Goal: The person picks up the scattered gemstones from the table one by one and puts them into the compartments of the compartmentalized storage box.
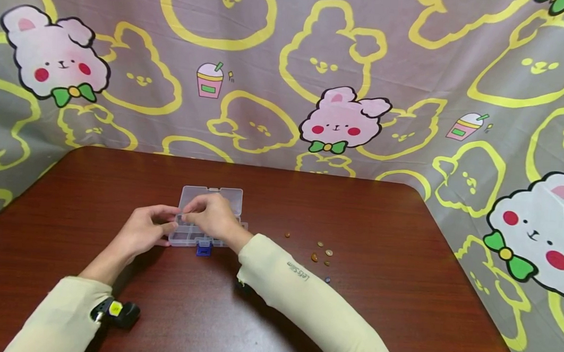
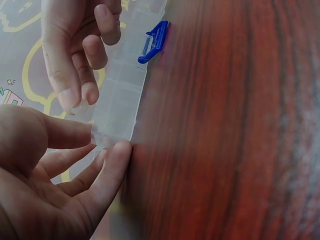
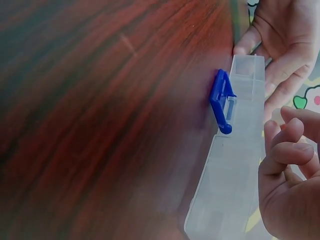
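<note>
A clear plastic compartment box (image 1: 179,241) sits on the table with its lid (image 1: 233,199) raised at the back. Its blue latch (image 1: 203,250) hangs down at the front. My left hand (image 1: 141,228) grips the box's left end, thumb and fingers at its edges, as the left wrist view also shows. Over the left rear compartments, my right hand (image 1: 213,215) pinches something tiny and pale between thumb and index fingertips (image 2: 70,102); it looks like a small stone, mostly hidden. The other fingers of that hand are loosely curled in the right wrist view.
Several small polished stones lie right of the box, among them an amber one (image 1: 314,257), a pale one (image 1: 329,252) and a dark bluish one (image 1: 327,280). The reddish-brown table (image 1: 375,308) meets a patterned curtain (image 1: 268,74) behind and at the sides.
</note>
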`<state>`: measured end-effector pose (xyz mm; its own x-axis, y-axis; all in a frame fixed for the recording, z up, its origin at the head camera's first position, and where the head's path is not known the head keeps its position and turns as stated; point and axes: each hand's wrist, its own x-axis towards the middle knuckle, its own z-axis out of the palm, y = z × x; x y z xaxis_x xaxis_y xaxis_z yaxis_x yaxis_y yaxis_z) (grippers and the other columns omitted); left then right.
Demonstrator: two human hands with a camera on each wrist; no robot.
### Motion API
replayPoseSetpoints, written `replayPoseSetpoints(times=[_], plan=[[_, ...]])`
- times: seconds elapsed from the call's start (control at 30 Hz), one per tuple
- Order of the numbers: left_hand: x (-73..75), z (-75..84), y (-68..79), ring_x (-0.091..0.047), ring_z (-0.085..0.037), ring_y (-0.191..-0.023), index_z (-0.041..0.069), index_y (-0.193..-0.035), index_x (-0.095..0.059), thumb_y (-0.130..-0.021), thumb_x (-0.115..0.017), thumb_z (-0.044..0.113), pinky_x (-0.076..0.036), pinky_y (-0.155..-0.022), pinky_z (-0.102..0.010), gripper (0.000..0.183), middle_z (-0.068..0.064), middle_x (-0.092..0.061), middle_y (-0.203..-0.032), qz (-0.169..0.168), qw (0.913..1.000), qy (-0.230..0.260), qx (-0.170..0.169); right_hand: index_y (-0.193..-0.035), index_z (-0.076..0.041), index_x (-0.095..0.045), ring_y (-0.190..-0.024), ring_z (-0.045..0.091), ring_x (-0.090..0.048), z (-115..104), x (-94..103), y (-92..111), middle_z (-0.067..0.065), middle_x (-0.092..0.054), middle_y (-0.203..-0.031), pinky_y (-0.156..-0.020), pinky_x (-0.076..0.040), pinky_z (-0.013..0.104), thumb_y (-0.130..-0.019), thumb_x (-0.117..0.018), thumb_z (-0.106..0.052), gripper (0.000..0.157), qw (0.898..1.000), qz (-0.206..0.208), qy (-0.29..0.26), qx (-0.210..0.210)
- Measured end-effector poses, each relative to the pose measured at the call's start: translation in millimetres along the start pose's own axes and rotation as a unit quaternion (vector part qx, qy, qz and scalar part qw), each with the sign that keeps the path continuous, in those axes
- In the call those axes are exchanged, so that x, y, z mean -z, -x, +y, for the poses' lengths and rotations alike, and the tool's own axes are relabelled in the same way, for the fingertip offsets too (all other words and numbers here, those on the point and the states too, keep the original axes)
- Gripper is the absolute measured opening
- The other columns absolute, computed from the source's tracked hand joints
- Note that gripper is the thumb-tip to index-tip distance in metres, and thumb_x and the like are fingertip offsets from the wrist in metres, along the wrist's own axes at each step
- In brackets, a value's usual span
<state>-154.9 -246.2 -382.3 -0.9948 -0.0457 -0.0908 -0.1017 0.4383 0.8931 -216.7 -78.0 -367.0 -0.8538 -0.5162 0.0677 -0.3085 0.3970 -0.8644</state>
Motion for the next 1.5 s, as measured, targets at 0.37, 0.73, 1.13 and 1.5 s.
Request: replayPoseSetpoints(times=[0.37, 0.73, 1.13, 1.5], plan=[[1.5, 0.6, -0.3, -0.061, -0.027, -0.092, -0.009, -0.137, -0.053, -0.098, -0.06, 0.001, -0.061, -0.066, -0.033, 0.041, -0.029, -0.056, -0.123, -0.003, 1.0, -0.002, 0.008, -0.085, -0.014, -0.078, -0.065, 0.002, -0.057, -0.1, -4.3, -7.3, -0.011, -0.068, -0.071, -0.055, -0.046, 0.017, -0.087, -0.079, -0.009, 0.005, 0.999, 0.005, 0.031, 0.016], [2.0, 0.0, -1.2, -0.062, -0.024, -0.088, -0.011, -0.136, -0.052, -0.097, -0.059, -0.001, -0.061, -0.065, -0.033, 0.041, -0.031, -0.055, -0.125, -0.004, 1.0, 0.007, 0.001, -0.088, -0.013, -0.079, -0.066, 0.002, -0.058, -3.4, -6.4, -8.5, -0.01, -0.069, -0.073, -0.056, -0.047, 0.017, -0.087, -0.08, -0.008, 0.005, 0.999, -0.002, 0.033, 0.004], [1.3, 0.1, -0.5, -0.062, -0.022, -0.086, -0.013, -0.136, -0.052, -0.097, -0.06, -0.002, -0.061, -0.064, -0.033, 0.041, -0.032, -0.055, -0.124, -0.003, 0.9999, 0.011, -0.004, -0.088, -0.01, -0.079, -0.066, 0.001, -0.058, -3.6, -8.6, -12.0, -0.01, -0.07, -0.073, -0.057, -0.047, 0.015, -0.086, -0.082, -0.012, 0.003, 0.998, 0.0, 0.063, 0.0], [1.1, -0.1, -0.2, -0.062, -0.023, -0.089, -0.012, -0.136, -0.052, -0.098, -0.06, -0.001, -0.061, -0.064, -0.033, 0.04, -0.031, -0.055, -0.123, -0.002, 1.0, 0.008, -0.001, -0.086, -0.013, -0.08, -0.064, 0.0, -0.058, -4.4, -9.2, -11.8, -0.01, -0.07, -0.073, -0.055, -0.047, 0.015, -0.086, -0.08, -0.011, 0.002, 0.997, 0.005, 0.078, 0.001]])
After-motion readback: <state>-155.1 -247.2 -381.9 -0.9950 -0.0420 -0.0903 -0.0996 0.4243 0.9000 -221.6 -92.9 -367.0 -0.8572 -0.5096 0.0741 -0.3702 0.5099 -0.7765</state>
